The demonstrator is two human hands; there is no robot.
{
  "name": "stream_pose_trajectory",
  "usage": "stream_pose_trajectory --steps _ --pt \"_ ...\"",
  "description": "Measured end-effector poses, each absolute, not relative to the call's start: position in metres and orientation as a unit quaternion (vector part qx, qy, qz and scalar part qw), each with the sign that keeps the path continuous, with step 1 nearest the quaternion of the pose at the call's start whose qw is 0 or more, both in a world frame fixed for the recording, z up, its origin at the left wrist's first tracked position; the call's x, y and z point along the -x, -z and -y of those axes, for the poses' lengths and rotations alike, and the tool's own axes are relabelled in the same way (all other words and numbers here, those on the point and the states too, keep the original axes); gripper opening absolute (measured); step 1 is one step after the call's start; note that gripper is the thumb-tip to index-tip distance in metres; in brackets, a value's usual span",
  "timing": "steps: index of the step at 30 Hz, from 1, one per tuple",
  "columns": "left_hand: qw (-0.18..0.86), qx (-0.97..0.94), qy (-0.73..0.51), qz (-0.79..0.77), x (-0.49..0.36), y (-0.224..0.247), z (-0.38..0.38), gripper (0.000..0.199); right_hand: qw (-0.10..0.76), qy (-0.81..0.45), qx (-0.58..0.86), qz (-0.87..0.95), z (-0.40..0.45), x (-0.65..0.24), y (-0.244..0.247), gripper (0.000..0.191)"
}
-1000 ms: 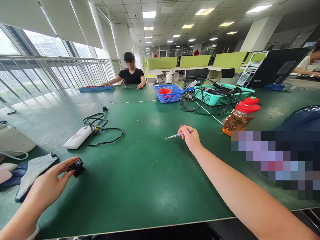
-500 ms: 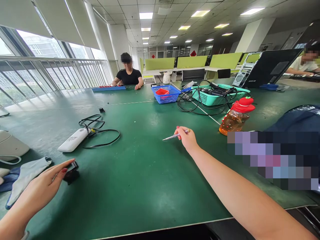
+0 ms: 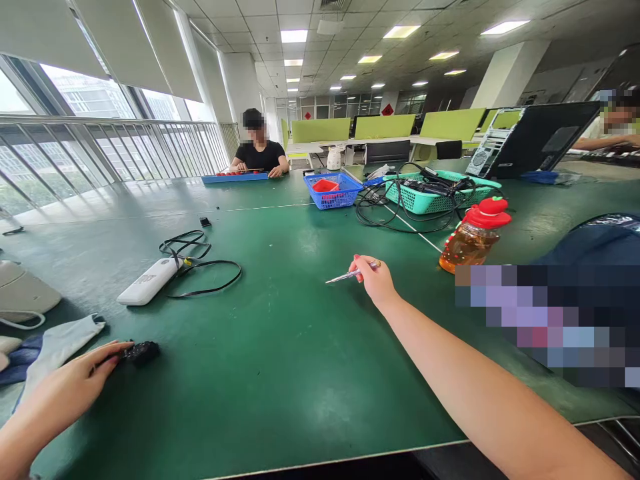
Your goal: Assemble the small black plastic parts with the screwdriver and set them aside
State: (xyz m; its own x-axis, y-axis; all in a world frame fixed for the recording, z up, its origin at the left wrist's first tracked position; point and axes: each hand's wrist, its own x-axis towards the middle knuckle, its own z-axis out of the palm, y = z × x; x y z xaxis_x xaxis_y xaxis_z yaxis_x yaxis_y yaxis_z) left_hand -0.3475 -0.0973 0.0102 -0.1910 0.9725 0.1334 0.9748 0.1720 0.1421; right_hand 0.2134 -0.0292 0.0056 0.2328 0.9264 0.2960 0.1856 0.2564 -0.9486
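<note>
One slim, pointed tool (image 3: 341, 277) is pinched in your right hand (image 3: 375, 280) over the green table (image 3: 240, 400); your left hand (image 3: 80, 380) touches a black part (image 3: 143, 353) near the power bank (image 3: 150, 282), whether gripping it I can't tell.

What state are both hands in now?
Left hand: at the black object; grip cannot be told.
Right hand: closed, holding a slim pointed tool.
</note>
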Motion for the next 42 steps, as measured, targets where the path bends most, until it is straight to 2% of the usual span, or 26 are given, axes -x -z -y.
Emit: stream_pose_trajectory --steps 4,8,13,24,33,36,39,42 --pt "0.019 0.627 0.064 0.776 0.342 -0.009 0.105 0.042 0.588 -0.321 0.516 0.534 0.03 -0.213 -0.007 0.04" --pt "0.058 0.617 0.121 0.776 0.317 -0.019 0.115 0.043 0.592 -0.318 0.514 0.534 0.029 -0.214 -0.004 0.041" --pt "0.056 0.702 0.149 0.694 0.279 -0.034 0.122 0.039 0.592 -0.309 0.509 0.543 0.026 -0.216 0.001 0.041" --pt "0.063 0.733 0.077 0.673 0.26 -0.034 0.114 0.041 0.586 -0.314 0.513 0.543 0.027 -0.215 -0.001 0.041" --pt "0.004 0.669 0.004 0.743 0.256 -0.044 0.114 0.05 0.584 -0.317 0.515 0.543 0.028 -0.214 -0.001 0.043" --pt "-0.003 0.665 -0.001 0.747 0.234 -0.055 0.107 0.048 0.593 -0.271 0.514 0.557 0.03 -0.212 -0.002 0.039" --pt "-0.037 0.736 0.037 0.675 0.183 -0.064 0.098 0.05 0.61 -0.172 0.486 0.602 0.032 -0.208 -0.004 0.03" --pt "-0.065 0.81 0.066 0.579 0.117 -0.064 0.085 0.047 0.564 -0.077 0.458 0.682 0.037 -0.203 -0.008 0.02"
